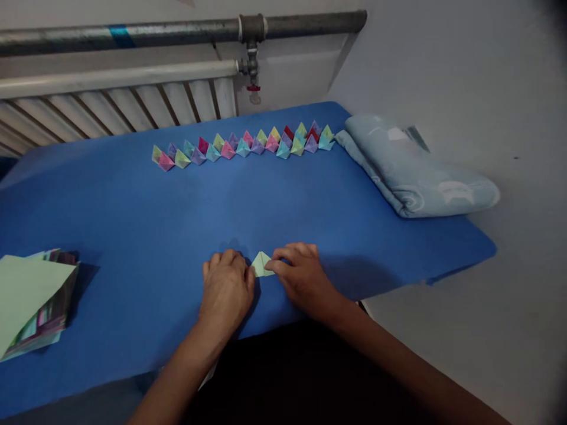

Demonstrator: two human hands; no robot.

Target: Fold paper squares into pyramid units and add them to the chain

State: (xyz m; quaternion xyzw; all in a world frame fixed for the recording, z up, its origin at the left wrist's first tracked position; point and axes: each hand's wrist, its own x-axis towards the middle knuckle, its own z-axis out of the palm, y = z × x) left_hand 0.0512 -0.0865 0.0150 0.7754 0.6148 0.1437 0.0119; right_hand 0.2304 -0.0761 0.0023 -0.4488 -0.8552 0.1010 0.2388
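A small pale green folded paper (pixel 261 265), pointed at the top with a crease down its middle, lies on the blue surface between my hands. My right hand (pixel 302 274) pinches its right side, thumb and index finger together on the paper. At the paper's left edge rests my left hand (pixel 227 284), its fingers curled down and its thumb against the edge. The left fingertips are mostly hidden behind the back of the hand.
Two rows of colourful folded paper pieces (pixel 243 147) stand toward the back. A stack of paper sheets (pixel 33 295) lies at the left. On the right sits a folded grey-blue blanket (pixel 411 168) by the wall. Behind the blue-covered table (pixel 146 218) are a radiator (pixel 119 79) and a pipe (pixel 186 34).
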